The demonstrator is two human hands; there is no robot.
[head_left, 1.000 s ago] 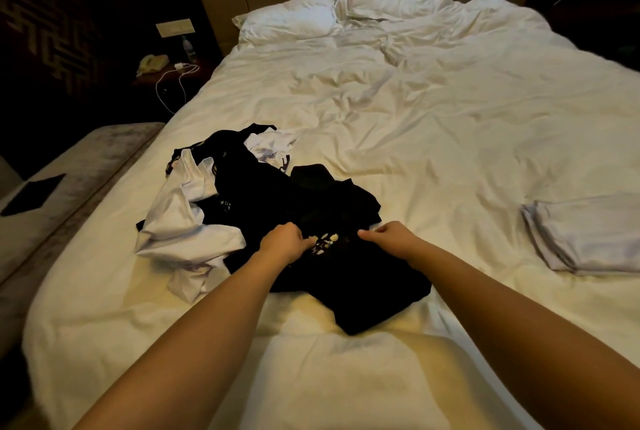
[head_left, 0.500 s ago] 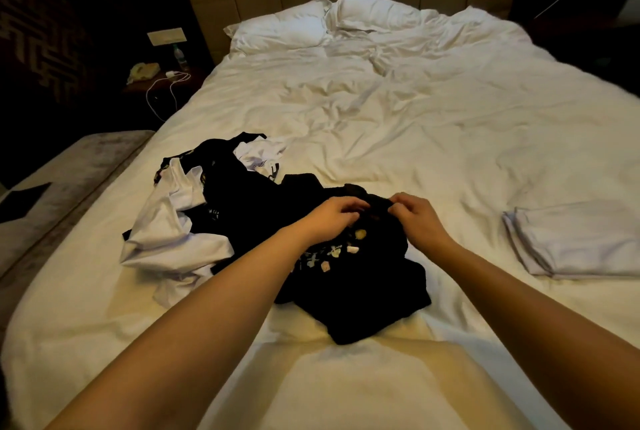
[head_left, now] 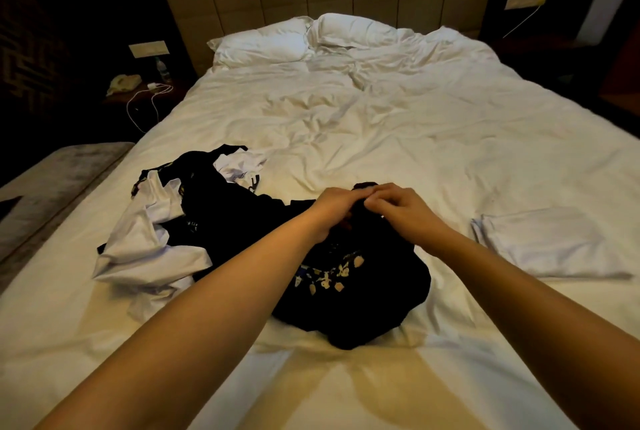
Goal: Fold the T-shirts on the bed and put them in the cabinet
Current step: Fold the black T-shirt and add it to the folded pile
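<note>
Both hands, left hand (head_left: 334, 210) and right hand (head_left: 398, 208), pinch the black T-shirt (head_left: 363, 287) at mid-frame; best lifted clear, then shaken flat.

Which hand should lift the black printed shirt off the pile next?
Either: left hand and right hand both pinch the black printed shirt at its far edge. The right seems slightly better, toward bare bed.

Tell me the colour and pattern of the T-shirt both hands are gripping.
Black crumpled T-shirt with small cream printed figures, seen in the head view.
</note>
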